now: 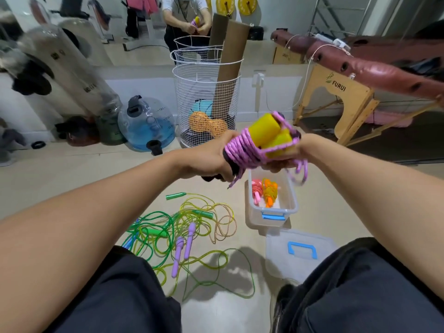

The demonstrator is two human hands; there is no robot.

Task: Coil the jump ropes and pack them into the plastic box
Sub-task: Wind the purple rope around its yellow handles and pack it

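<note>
Two hands up over the plastic box (272, 213): left hand (209, 157) curled round the purple rope bundle (242, 150) w/ yellow handles (265, 128), right hand (286, 159) gripping its other end, fingers mostly hidden.

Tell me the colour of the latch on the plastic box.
Blue, on the clear plastic box; the latch shows in the head view.

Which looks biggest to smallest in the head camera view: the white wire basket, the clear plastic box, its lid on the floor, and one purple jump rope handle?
1. white wire basket
2. and 3. lid and clear plastic box: too alike to rank, and the lid lies nearer the camera
4. purple jump rope handle
</note>
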